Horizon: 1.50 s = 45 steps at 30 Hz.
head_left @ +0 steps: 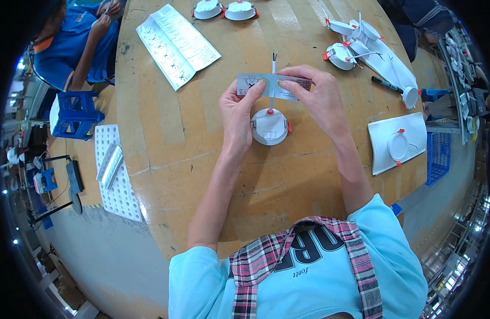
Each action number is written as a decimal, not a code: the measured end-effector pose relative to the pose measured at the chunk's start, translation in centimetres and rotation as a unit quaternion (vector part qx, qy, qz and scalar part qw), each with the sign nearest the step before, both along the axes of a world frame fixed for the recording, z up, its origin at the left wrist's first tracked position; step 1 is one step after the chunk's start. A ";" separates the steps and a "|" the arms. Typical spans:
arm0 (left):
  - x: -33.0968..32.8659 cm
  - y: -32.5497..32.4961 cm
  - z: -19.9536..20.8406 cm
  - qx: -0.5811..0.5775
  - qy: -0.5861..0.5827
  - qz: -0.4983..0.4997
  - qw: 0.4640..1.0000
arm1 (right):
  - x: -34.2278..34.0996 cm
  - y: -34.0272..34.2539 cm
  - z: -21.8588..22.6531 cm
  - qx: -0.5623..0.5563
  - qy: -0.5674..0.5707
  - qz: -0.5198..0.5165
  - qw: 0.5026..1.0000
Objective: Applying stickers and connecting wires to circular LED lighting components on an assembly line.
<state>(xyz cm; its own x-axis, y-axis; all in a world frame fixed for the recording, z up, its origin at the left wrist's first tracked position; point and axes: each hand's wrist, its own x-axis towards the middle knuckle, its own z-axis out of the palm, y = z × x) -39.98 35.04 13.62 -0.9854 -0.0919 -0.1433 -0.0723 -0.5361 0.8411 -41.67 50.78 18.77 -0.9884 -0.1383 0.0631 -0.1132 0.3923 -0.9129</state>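
Both my hands grip a silver-grey printed label [247, 80] at the middle of the table. My left hand [237, 116] pinches its left half with the thumb on top. On the right half, my right hand [322, 101] does the same. A white cable [273, 67] with bare-ended wires meets the label between my thumbs; whether the label is stuck to it I cannot tell. Below, the cable runs to a round white downlight [269, 132] with red clip ends, lying on the table between my wrists.
An instruction sheet [176, 47] lies far left. More downlights [239, 9] sit at the far edge, and several [341, 56] are piled far right near a black marker [386, 84]. One light [398, 145] rests on white paper [380, 159]. A person in blue [90, 42] works at left.
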 end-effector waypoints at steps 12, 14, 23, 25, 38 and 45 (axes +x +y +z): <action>0.0 0.0 -0.1 0.002 -0.006 -0.001 1.000 | -0.1 0.1 -0.4 -0.004 0.005 -0.001 1.000; 0.0 0.1 -0.1 0.008 -0.007 -0.003 1.000 | -0.1 0.1 -0.2 0.008 0.006 -0.006 1.000; -0.2 -0.1 -0.3 0.013 -0.003 -0.009 1.000 | -0.1 0.0 -0.2 0.011 0.018 0.004 1.000; -0.2 0.0 -0.3 0.015 -0.002 -0.010 1.000 | 0.0 -0.1 -0.1 0.011 0.018 0.003 1.000; -0.1 0.0 -0.2 0.024 -0.003 -0.015 1.000 | -0.1 -0.1 -0.2 0.002 0.018 0.004 1.000; -0.2 -0.3 -0.6 0.028 0.008 -0.038 0.999 | -0.2 0.1 0.0 0.012 0.016 0.005 1.000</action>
<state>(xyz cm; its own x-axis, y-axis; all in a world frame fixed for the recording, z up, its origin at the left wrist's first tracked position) -40.19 34.76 12.98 -0.9913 -0.0089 -0.1312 -0.1022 -0.5760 0.8110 -41.86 50.89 18.77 -0.9845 -0.1492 0.0919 -0.1464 0.4126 -0.8991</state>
